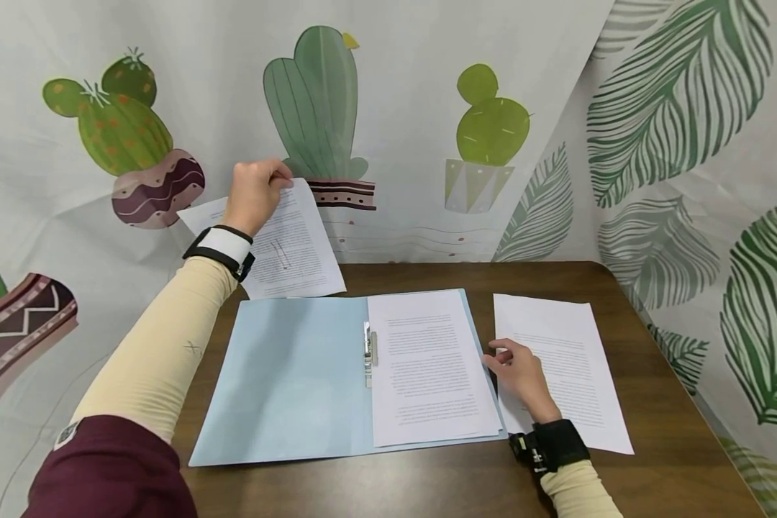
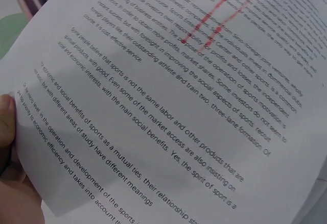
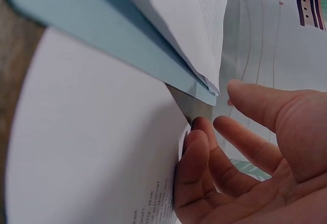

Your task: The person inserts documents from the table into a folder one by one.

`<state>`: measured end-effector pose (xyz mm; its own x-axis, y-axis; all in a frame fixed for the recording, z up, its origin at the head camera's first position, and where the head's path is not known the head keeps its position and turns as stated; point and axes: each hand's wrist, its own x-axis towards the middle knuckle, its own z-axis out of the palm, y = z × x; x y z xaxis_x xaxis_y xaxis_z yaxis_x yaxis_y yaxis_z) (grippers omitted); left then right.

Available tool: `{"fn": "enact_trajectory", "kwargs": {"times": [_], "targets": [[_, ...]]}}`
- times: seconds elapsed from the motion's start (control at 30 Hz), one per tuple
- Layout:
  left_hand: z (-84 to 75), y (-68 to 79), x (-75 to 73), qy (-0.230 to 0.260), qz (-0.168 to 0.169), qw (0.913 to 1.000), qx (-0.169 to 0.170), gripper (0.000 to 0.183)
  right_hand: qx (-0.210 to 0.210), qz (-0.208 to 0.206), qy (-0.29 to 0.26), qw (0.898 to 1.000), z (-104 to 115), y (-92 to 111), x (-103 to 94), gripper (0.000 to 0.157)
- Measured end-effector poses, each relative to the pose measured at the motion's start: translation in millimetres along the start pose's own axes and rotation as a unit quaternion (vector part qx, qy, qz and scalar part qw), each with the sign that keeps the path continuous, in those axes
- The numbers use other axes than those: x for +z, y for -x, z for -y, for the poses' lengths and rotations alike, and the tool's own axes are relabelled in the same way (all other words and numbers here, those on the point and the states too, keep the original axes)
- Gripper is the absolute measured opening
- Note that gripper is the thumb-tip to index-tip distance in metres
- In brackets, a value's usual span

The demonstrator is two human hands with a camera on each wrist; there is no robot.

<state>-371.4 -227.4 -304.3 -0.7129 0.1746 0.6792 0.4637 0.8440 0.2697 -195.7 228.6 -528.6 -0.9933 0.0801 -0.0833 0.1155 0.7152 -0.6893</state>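
On the brown table [image 1: 395, 485], at the clock's centre, lies the spread blue folder [image 1: 291, 374] bearing a paper stack [image 1: 427, 374], with a loose sheet [image 1: 583, 403] at 3 o'clock and a raised sheet [image 1: 304, 244] at 11, its top edge pinched by the left hand [image 1: 254, 194]. At 3 o'clock the right hand [image 1: 523, 370], fingers loosely bent, appears to grip nothing. Handling the raised sheet well probably calls for a light, creaseless pinch and keeping its lower edge clear of the metal clip [image 1: 367, 352].
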Motion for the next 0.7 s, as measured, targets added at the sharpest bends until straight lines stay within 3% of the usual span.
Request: {"fn": "enact_trajectory", "kwargs": {"times": [0.17, 0.37, 0.57, 0.7], "targets": [[-6.0, -5.2, -5.4, 0.006, 0.018, 0.9998, -0.005, 0.005, -0.002, -0.002, 0.000, 1.000, 1.2, 0.3, -1.1, 0.042], [-19.8, -17.1, -14.7, 0.008, 0.015, 0.9998, 0.012, 0.006, -0.006, -0.003, -0.004, 1.000, 2.3, 3.2, -0.8, 0.040], [-38.5, -24.8, -23.8, 0.009, 0.011, 0.9995, 0.028, 0.007, -0.009, -0.009, -0.009, 1.000, 4.8, 3.6, -2.5, 0.038], [-53.3, -27.4, -26.6, 0.022, 0.026, 0.9989, 0.032, 0.006, -0.012, -0.014, -0.010, 1.000, 5.9, 2.8, -3.1, 0.037]]}}
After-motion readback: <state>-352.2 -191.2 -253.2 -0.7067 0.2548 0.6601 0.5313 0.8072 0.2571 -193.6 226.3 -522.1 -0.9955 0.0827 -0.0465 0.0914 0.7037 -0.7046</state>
